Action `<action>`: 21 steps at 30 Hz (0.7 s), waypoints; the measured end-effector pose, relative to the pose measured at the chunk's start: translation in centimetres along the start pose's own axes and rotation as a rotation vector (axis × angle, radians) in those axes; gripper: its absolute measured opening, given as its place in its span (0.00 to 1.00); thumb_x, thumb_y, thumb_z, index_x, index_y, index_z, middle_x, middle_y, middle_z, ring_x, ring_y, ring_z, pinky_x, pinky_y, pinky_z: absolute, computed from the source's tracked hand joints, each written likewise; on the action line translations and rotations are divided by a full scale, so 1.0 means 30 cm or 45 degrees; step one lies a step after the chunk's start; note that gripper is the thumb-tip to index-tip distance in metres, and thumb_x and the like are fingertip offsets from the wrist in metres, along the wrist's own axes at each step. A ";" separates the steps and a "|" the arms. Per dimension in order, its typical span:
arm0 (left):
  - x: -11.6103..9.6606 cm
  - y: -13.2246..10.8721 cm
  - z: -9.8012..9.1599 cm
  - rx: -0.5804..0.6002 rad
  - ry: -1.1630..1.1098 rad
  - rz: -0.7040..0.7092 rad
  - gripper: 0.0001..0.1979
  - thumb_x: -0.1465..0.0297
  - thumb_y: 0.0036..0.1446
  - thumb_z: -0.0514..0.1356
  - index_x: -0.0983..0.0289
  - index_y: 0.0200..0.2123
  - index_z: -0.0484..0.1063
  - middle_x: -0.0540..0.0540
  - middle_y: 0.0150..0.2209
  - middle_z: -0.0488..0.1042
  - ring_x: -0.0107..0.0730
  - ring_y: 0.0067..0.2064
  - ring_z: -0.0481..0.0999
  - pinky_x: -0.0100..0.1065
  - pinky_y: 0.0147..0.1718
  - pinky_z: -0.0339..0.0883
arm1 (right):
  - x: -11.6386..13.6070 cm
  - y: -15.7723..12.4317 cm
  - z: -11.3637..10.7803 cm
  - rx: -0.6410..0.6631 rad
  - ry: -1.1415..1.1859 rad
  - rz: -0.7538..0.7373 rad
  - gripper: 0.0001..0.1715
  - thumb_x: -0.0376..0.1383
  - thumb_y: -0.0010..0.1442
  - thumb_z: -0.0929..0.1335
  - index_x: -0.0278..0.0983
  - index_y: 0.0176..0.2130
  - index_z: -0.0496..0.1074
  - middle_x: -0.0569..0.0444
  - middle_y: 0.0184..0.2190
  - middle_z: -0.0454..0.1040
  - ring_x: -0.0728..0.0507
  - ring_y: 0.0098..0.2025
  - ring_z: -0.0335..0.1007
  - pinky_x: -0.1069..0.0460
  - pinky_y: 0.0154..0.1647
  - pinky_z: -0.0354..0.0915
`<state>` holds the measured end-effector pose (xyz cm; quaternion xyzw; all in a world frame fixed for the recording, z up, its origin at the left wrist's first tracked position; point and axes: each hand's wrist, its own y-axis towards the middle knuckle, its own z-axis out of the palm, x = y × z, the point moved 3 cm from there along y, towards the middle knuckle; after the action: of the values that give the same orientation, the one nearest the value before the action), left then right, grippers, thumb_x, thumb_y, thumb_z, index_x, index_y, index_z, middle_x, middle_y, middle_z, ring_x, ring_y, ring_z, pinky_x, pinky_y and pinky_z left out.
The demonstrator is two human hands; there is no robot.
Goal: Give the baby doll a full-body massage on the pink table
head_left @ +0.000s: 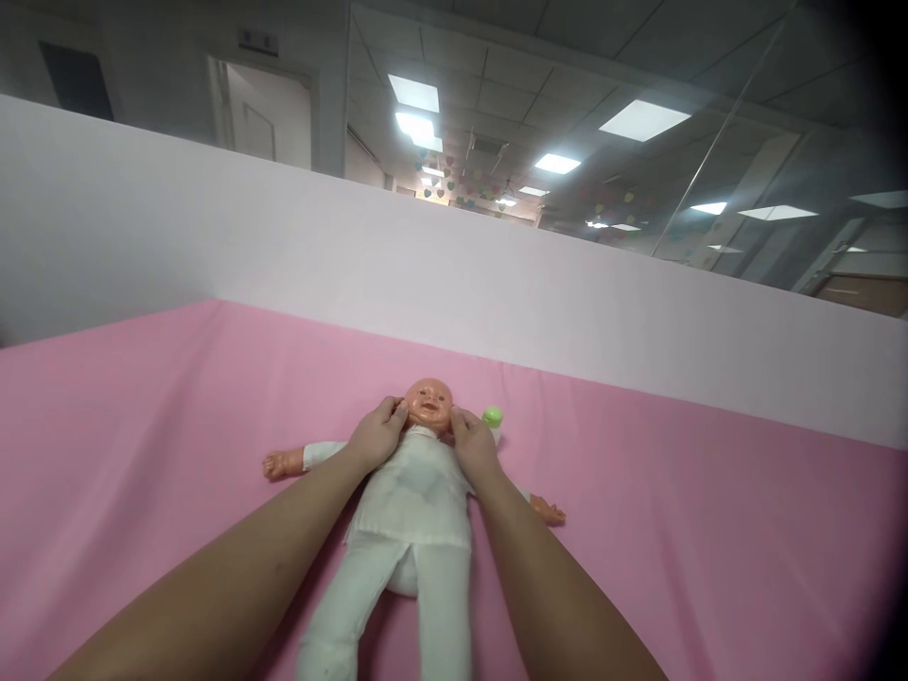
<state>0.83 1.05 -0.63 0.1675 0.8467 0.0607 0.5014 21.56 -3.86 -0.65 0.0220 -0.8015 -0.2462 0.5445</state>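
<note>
A baby doll (415, 492) in a white top and white trousers lies face up, its arms spread and its head away from me. My left hand (381, 430) is closed at the left side of the doll's head, thumb by the cheek. On the opposite side my right hand (474, 445) grips the head near the ear, its fingers bent and partly hidden. Just beyond my right hand stands or lies a small bottle with a green cap (492, 416), its white body mostly covered by the hand.
A pink sheet (638, 530) with soft folds covers the surface under the doll. Behind it rises a low white wall (454, 274), with a glass pane above. Lit ceiling panels and a doorway (262, 113) show farther back.
</note>
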 end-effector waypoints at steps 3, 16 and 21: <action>-0.018 -0.016 -0.005 0.034 0.012 0.018 0.31 0.41 0.63 0.53 0.58 0.56 0.70 0.59 0.53 0.80 0.50 0.52 0.79 0.44 0.49 0.69 | 0.017 -0.011 0.009 0.009 -0.107 -0.034 0.28 0.56 0.66 0.65 0.39 0.49 0.80 0.48 0.44 0.82 0.38 0.47 0.78 0.46 0.52 0.71; -0.004 -0.009 -0.004 0.031 0.036 0.033 0.35 0.41 0.59 0.57 0.58 0.60 0.69 0.60 0.58 0.77 0.50 0.55 0.79 0.44 0.51 0.71 | 0.020 -0.004 -0.001 0.180 0.067 0.008 0.27 0.52 0.62 0.71 0.39 0.54 0.75 0.48 0.51 0.81 0.39 0.49 0.79 0.46 0.52 0.73; 0.009 0.005 0.001 0.012 -0.010 0.028 0.33 0.42 0.63 0.52 0.59 0.59 0.70 0.61 0.59 0.76 0.51 0.59 0.75 0.45 0.56 0.66 | -0.015 0.005 0.003 0.184 0.283 0.079 0.31 0.56 0.66 0.66 0.38 0.56 0.75 0.48 0.49 0.81 0.38 0.48 0.80 0.45 0.51 0.74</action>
<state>0.76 1.28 -0.81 0.1793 0.8432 0.0614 0.5031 21.70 -3.54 -1.00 0.0634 -0.7523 -0.1667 0.6342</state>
